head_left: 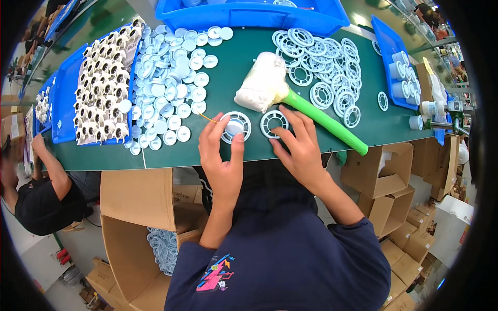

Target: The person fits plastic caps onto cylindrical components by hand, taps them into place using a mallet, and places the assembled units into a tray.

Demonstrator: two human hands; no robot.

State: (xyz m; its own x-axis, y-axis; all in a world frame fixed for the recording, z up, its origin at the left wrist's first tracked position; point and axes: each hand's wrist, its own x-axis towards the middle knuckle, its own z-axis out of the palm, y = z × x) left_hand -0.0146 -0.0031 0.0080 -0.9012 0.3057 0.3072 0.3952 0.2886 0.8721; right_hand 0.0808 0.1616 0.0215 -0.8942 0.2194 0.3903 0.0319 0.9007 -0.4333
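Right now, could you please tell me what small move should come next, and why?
Probably have the left hand check that the disc sits flat: it shows at the middle of a ring, between thumb and fingers, and its seating can't be judged from above.

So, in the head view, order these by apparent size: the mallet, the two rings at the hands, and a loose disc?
1. Mallet
2. Left ring and right ring, partly covered: too alike to rank
3. Loose disc

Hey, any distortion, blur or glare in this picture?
In the head view, fisheye bending curves the front edge of the green table, and the corners go black; there too, the white-wrapped mallet head looks bright, while the left hand and right hand look fairly sharp.
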